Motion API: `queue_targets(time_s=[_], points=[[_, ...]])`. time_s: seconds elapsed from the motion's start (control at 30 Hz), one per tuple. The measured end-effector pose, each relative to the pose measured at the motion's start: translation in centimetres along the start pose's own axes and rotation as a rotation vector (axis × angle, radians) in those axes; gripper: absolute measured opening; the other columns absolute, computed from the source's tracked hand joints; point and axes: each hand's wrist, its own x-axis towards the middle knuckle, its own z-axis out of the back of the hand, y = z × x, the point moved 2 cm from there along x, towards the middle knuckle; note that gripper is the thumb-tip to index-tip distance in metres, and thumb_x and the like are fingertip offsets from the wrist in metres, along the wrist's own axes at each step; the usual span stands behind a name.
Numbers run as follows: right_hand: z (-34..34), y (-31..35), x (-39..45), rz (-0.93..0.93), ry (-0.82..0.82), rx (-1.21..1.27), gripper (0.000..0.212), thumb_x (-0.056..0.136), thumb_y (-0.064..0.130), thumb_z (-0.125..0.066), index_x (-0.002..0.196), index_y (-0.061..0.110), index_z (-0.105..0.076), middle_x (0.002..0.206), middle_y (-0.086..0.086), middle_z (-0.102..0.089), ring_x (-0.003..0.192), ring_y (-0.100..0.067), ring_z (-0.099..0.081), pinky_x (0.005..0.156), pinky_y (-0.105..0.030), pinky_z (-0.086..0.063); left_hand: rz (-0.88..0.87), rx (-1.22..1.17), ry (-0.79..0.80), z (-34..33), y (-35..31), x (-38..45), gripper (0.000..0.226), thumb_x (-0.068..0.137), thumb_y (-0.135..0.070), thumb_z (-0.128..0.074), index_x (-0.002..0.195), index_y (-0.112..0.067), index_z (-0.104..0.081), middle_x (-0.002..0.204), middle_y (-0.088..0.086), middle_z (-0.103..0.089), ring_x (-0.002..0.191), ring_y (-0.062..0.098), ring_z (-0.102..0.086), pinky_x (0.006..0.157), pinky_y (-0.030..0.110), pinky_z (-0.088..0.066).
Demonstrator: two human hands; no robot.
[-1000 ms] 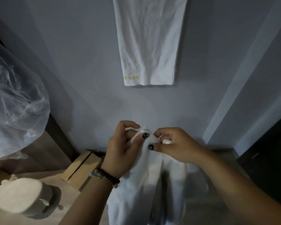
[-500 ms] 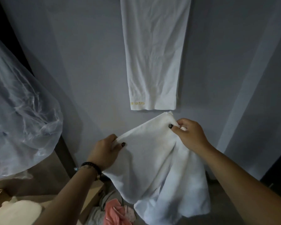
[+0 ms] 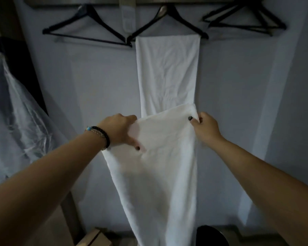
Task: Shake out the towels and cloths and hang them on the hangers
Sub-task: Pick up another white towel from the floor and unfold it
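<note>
A: Where is the towel?

B: The white towel (image 3: pixel 160 166) hangs spread out in front of the wall (image 3: pixel 96 82), held up at its top edge between both hands, and its lower end drops out of the picture at the bottom.

A: How do the hands hold it?

B: The left hand (image 3: pixel 119 129) grips the upper left corner, thumb on the front of the cloth and the other fingers curled behind it. The right hand (image 3: pixel 205 127) pinches the upper right corner, thumb pressed on the front, fingers tucked behind.

A: And around it?

B: Just behind its top edge hangs a second white towel (image 3: pixel 167 71), draped over the bar of the middle black hanger (image 3: pixel 167 20). To the left of that is a bare black hanger (image 3: pixel 87 29), and to the right more black hangers (image 3: pixel 244 18), all under a rail (image 3: pixel 78 1) along the top.

A: Anything else?

B: Clear plastic sheeting (image 3: pixel 16 121) bulges at the left. A beaded bracelet (image 3: pixel 100 137) sits on the left wrist. At the bottom lie a cardboard box (image 3: pixel 94 237) and a dark round object (image 3: pixel 212 235) which I cannot identify.
</note>
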Motion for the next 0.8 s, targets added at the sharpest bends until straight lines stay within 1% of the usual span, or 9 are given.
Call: queue_targets(time_s=[0.1,0.23,0.33,0.47,0.5,0.57,0.63,0.7,0.8], points=[[0.4,0.6,-0.5,0.074,-0.029,0.0,0.028,0.095,0.029,-0.055,0.078,0.007,-0.049,0.07,0.001,-0.049,0.061,-0.013,-0.044,0.05,-0.022,-0.034,0.011,0.135,0.147,0.2,1.5,-0.1,0.058,0.062,-0.066,-0.075,0.102,-0.025,-0.064,0.098,-0.003,-0.065,0.093,0.02,-0.06,0.077,0.03,-0.048],[2.1,4.7,-0.7,0.2,-0.096,0.038,0.027,0.097,0.027,-0.052,0.076,0.012,-0.046,0.068,0.003,-0.048,0.058,-0.009,-0.042,0.049,-0.012,-0.035,0.171,-0.175,-0.001,1.7,5.0,-0.6,0.032,0.072,-0.049,-0.077,0.085,-0.023,-0.067,0.086,-0.001,-0.066,0.08,0.02,-0.06,0.07,0.027,-0.044],[4.5,8.3,0.2,0.257,-0.231,0.093,0.033,0.099,0.027,-0.049,0.069,0.022,-0.036,0.066,0.005,-0.044,0.056,-0.007,-0.039,0.046,-0.011,-0.034,0.156,-0.446,-0.261,6.8,7.2,-1.3,0.023,0.077,-0.037,-0.077,0.072,-0.018,-0.066,0.071,0.003,-0.066,0.072,0.021,-0.063,0.061,0.026,-0.042],[4.4,10.6,1.7,0.21,-0.289,0.27,0.029,0.101,0.032,-0.043,0.075,0.021,-0.037,0.071,0.003,-0.046,0.059,-0.011,-0.043,0.048,-0.019,-0.033,0.302,-0.916,-0.91,8.5,7.5,-1.3,0.031,0.073,-0.038,-0.081,0.084,-0.015,-0.065,0.074,-0.002,-0.065,0.069,0.015,-0.063,0.061,0.022,-0.051],[3.8,10.7,1.8,0.19,-0.255,0.269,0.029,0.101,0.032,-0.042,0.074,0.022,-0.036,0.071,0.003,-0.047,0.06,-0.011,-0.044,0.049,-0.022,-0.032,0.373,-1.056,-0.933,6.8,7.1,-1.0,0.042,0.071,-0.047,-0.08,0.091,-0.014,-0.063,0.081,-0.002,-0.067,0.075,0.015,-0.065,0.064,0.026,-0.053],[2.6,10.5,1.8,0.168,-0.206,0.246,0.03,0.101,0.031,-0.042,0.073,0.023,-0.035,0.071,0.002,-0.047,0.06,-0.013,-0.044,0.049,-0.024,-0.031,0.47,-1.12,-0.749,2.3,5.9,-0.4,0.058,0.069,-0.063,-0.074,0.097,-0.013,-0.063,0.088,0.0,-0.069,0.081,0.016,-0.067,0.065,0.029,-0.053],[2.0,9.8,1.8,0.158,-0.196,0.223,0.03,0.101,0.031,-0.042,0.073,0.023,-0.035,0.07,0.002,-0.046,0.059,-0.012,-0.043,0.049,-0.023,-0.03,0.538,-1.063,-0.599,-0.8,5.0,-0.6,0.045,0.078,-0.055,-0.07,0.091,-0.013,-0.062,0.082,-0.002,-0.065,0.075,0.017,-0.062,0.058,0.025,-0.046],[1.9,9.4,1.9,0.172,-0.214,0.187,0.03,0.1,0.029,-0.044,0.073,0.022,-0.037,0.069,0.001,-0.047,0.059,-0.011,-0.043,0.047,-0.018,-0.031,0.547,-1.049,-0.675,-0.5,5.2,-0.9,0.037,0.084,-0.046,-0.068,0.08,-0.01,-0.062,0.072,0.0,-0.063,0.068,0.02,-0.059,0.054,0.028,-0.043],[2.1,10.1,2.5,0.237,-0.261,0.166,0.028,0.099,0.03,-0.046,0.074,0.019,-0.041,0.067,0.001,-0.049,0.058,-0.011,-0.045,0.047,-0.014,-0.034,0.542,-1.012,-0.868,3.8,7.1,-0.6,0.048,0.085,-0.045,-0.067,0.07,0.0,-0.062,0.059,0.003,-0.056,0.055,0.017,-0.049,0.049,0.026,-0.038]])
